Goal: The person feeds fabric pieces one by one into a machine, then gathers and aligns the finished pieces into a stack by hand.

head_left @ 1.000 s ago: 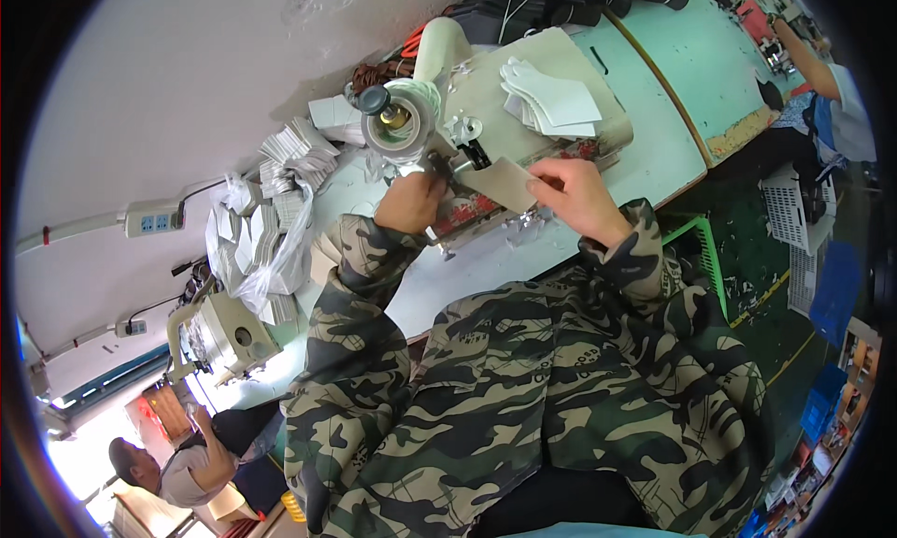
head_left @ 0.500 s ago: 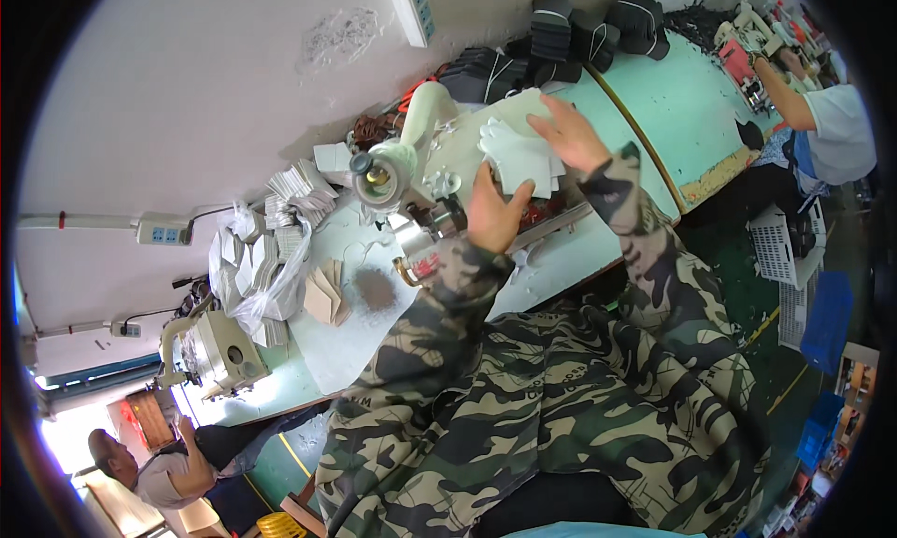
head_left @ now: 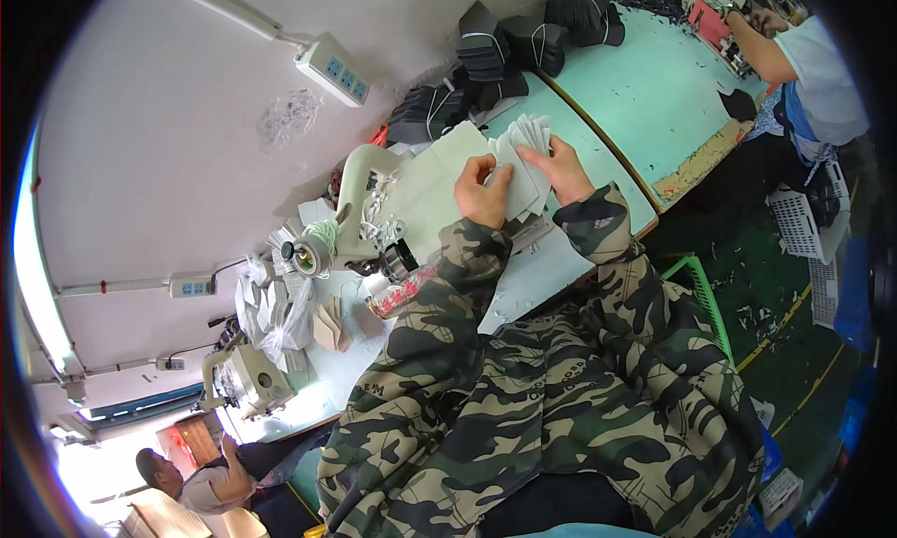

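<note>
White pieces (head_left: 529, 179) occupy both hands (head_left: 482, 200) (a bag (head_left: 282, 336) holds more).

White pieces (head_left: 526, 185) — partly behind fingers (head_left: 542, 161)

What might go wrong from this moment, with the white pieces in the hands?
The white pieces are fanned between the left hand and the right hand, so some might slip loose and scatter. The left camouflage sleeve appears close to the cream machine, so it might brush or snag there.
</note>
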A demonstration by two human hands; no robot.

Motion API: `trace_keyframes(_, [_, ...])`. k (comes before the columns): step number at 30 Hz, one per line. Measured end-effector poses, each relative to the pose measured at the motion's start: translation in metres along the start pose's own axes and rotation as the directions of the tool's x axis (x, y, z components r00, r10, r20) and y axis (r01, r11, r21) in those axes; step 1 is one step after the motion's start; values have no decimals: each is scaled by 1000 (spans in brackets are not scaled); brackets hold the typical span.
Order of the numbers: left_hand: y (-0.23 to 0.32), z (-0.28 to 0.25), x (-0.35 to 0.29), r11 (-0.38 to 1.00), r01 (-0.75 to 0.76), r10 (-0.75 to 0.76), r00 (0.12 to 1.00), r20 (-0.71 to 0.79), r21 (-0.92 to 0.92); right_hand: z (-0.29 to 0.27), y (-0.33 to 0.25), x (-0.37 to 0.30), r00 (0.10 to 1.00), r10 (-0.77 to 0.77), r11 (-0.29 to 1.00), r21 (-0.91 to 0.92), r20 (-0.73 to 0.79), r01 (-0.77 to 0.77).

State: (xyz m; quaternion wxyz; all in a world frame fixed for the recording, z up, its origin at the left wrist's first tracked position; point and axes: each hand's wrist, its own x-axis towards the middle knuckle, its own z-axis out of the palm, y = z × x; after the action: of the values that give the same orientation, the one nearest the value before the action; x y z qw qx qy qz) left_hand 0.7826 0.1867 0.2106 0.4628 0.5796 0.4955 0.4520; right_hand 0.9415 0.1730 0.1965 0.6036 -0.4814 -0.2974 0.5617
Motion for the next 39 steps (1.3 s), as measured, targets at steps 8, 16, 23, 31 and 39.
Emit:
trace_keyframes(8, [23, 18, 13, 962, -79, 155, 946, -286, 263, -51, -13, 8, 981, 11, 965, 259, -195, 41])
trace_keyframes(16, [56, 29, 42, 853, 385, -394, 918, 50, -352, -26, -37, 22, 996, 82, 929, 359, 38, -90])
trace_keyframes(23, [90, 13, 37, 833, -48, 81, 996, -35, 552, 1, -26, 38, 984, -36, 961, 277, 172, -13])
trace_keyframes(31, [58, -65, 33, 447, -410, 2, 889, 458, 795, 46, -54, 77, 538, 14, 188, -531, 843, 826])
trace_keyframes(39, [-10, -131, 23, 996, -66, 69, 996, -50, 60, 103, -5, 66, 615, -104, 271, -573, 781, 773])
